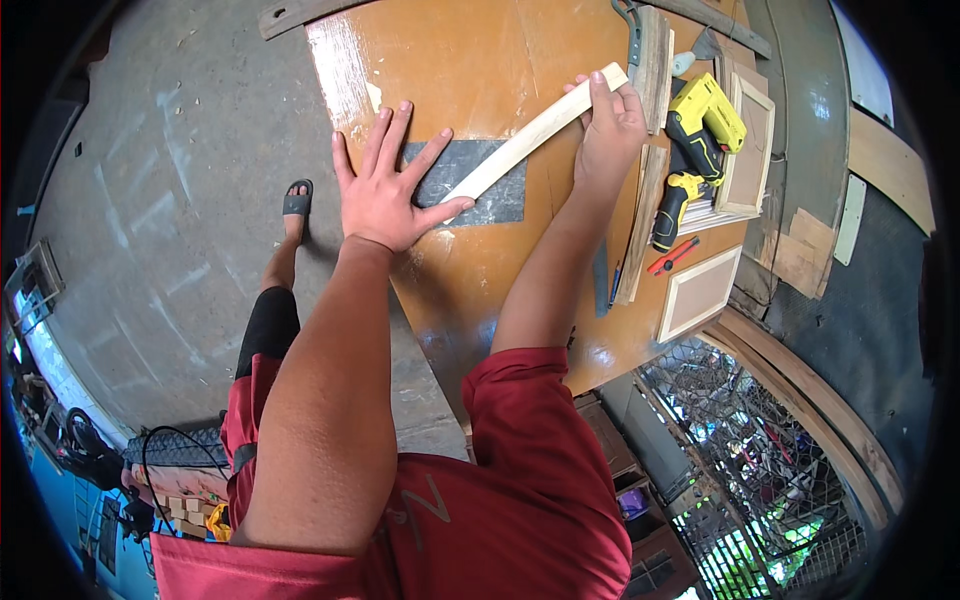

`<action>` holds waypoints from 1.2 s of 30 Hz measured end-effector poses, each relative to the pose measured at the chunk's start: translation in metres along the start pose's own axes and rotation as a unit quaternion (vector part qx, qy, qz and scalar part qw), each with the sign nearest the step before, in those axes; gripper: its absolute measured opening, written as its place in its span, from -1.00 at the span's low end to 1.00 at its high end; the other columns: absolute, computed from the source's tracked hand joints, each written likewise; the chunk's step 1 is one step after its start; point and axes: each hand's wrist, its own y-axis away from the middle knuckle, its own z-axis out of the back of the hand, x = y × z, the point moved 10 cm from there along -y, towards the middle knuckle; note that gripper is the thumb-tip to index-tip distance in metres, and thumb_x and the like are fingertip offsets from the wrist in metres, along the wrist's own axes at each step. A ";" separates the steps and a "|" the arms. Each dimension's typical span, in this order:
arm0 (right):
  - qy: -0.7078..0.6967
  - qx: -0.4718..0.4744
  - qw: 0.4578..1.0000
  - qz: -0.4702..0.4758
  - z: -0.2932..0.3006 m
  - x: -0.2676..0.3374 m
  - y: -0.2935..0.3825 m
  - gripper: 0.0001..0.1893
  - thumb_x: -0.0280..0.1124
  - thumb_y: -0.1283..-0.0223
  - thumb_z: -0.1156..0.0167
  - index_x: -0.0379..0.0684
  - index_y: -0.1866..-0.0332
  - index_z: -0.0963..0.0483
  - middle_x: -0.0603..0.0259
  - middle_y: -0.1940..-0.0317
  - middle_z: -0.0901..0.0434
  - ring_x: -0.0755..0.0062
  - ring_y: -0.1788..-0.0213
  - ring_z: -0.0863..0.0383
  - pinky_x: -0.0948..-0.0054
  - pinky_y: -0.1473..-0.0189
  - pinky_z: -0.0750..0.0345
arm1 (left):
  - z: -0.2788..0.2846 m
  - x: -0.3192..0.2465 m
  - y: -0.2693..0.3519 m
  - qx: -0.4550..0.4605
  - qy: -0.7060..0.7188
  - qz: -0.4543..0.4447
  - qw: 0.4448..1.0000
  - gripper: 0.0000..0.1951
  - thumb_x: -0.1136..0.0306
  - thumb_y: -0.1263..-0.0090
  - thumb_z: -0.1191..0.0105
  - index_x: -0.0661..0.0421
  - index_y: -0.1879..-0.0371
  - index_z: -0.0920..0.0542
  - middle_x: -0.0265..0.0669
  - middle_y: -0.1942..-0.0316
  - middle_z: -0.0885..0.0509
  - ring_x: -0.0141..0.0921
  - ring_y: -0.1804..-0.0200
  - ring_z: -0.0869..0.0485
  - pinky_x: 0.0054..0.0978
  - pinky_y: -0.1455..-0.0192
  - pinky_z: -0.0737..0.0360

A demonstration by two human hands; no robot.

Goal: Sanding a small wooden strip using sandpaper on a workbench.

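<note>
My right hand (pixel 609 124) grips the far right end of a pale wooden strip (pixel 525 139), which slants across a dark grey sheet (pixel 495 187) on the orange-brown tabletop (pixel 472 82). At the strip's lower left end lies the thumb of my left hand (pixel 386 180). That hand is spread with its fingers apart, partly over the tabletop and the sheet's left side. The sheet looks like sandpaper, though its grit cannot be made out. The thumb hides part of the strip's lower end.
To the right lie rough wooden strips (pixel 645 225), a yellow-black power tool (pixel 705 120), a smaller cordless tool (pixel 677 206), a red cutter (pixel 673 256), a blue pencil (pixel 615 283) and framed wooden panels (pixel 701 294). The table's left edge borders the concrete floor (pixel 187 225).
</note>
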 end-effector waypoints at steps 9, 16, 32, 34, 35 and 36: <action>0.046 0.042 0.998 -0.028 -0.007 -0.009 0.040 -0.78 -0.49 -0.52 -0.31 -0.38 -0.08 -0.52 0.05 0.18 -0.77 0.40 0.15 -0.79 0.44 0.03 -0.72 | -0.002 0.001 0.001 -0.004 -0.005 -0.005 1.000 -0.13 -0.59 -0.06 -0.26 -0.57 -0.43 -0.63 -0.32 -0.70 -0.29 -0.24 -0.71 -0.25 0.44 -0.68 0.18; 0.067 0.012 0.997 -0.038 0.009 -0.008 0.031 -0.85 -0.47 -0.51 -0.32 -0.31 0.06 -0.52 0.24 0.26 -0.75 0.66 0.23 -0.61 0.59 0.10 -0.51 | -0.002 0.002 0.001 -0.001 -0.012 -0.003 1.000 -0.12 -0.59 -0.05 -0.27 -0.57 -0.43 -0.63 -0.32 -0.71 -0.28 -0.24 -0.71 -0.24 0.45 -0.67 0.17; 0.222 0.091 0.971 -0.027 -0.026 -0.034 0.149 -0.45 -0.46 -0.18 -0.57 -0.35 -0.21 -0.46 0.21 0.23 -0.70 0.44 0.06 -0.69 0.39 -0.09 -0.57 | -0.002 0.008 0.002 0.000 -0.019 -0.002 1.000 -0.16 -0.57 -0.12 -0.22 -0.60 -0.45 -0.60 -0.32 -0.73 -0.25 -0.24 -0.72 -0.22 0.50 -0.66 0.18; 0.280 0.094 0.955 0.024 -0.024 -0.035 0.144 -0.47 -0.45 -0.17 -0.58 -0.35 -0.17 -0.49 0.12 0.14 -0.70 0.31 0.04 -0.71 0.31 -0.12 -0.58 | -0.003 0.012 0.003 0.006 -0.014 0.007 1.000 -0.17 -0.56 -0.16 -0.21 -0.59 -0.47 -0.58 -0.30 -0.74 -0.21 -0.23 -0.73 -0.21 0.53 -0.65 0.22; 0.211 0.054 0.976 -0.031 -0.013 -0.044 0.145 -0.59 -0.39 -0.28 -0.51 -0.35 -0.10 -0.54 0.03 0.08 -0.70 0.20 0.03 -0.73 0.24 -0.12 -0.60 | -0.006 0.008 0.004 0.020 0.001 0.007 1.000 -0.25 -0.46 -0.33 -0.16 -0.56 -0.52 -0.54 -0.25 -0.75 -0.21 -0.20 -0.76 -0.15 0.49 -0.66 0.25; 0.400 0.105 0.902 0.122 -0.009 -0.032 0.143 -0.66 -0.32 -0.43 -0.39 -0.35 -0.09 -0.54 -0.02 0.02 -0.70 0.20 0.04 -0.73 0.24 -0.13 -0.59 | -0.007 0.003 0.003 0.018 0.004 0.005 1.000 -0.33 -0.37 -0.41 -0.13 -0.56 -0.52 -0.54 -0.26 -0.74 -0.22 -0.20 -0.75 -0.16 0.48 -0.67 0.25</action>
